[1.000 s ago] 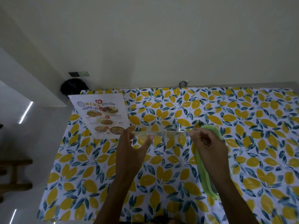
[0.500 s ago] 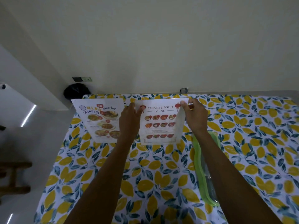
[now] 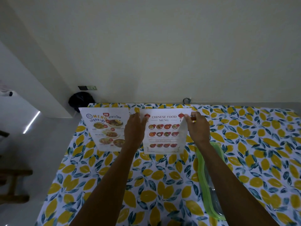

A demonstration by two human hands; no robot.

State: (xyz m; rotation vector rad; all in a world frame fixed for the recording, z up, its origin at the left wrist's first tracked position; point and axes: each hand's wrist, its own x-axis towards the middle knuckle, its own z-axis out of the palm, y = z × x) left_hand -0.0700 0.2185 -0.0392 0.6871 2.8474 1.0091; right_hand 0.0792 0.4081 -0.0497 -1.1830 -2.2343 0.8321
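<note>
A "Chinese Food Menu" sheet in a clear stand stands upright near the far edge of the table. My left hand holds its upper left corner and my right hand pinches its upper right corner. A second menu, with Thai lettering and dish photos, stands to its left, apart from both hands.
The table wears a cloth printed with yellow lemons and dark leaves. A green-rimmed clear container lies under my right forearm. A black bag sits by the wall beyond the table's far left corner. Wooden furniture stands at the left.
The clear stand was held flat and edge-on above the table; it has been carried away from me and turned upright beside the Thai menu. Both hands went with it.
</note>
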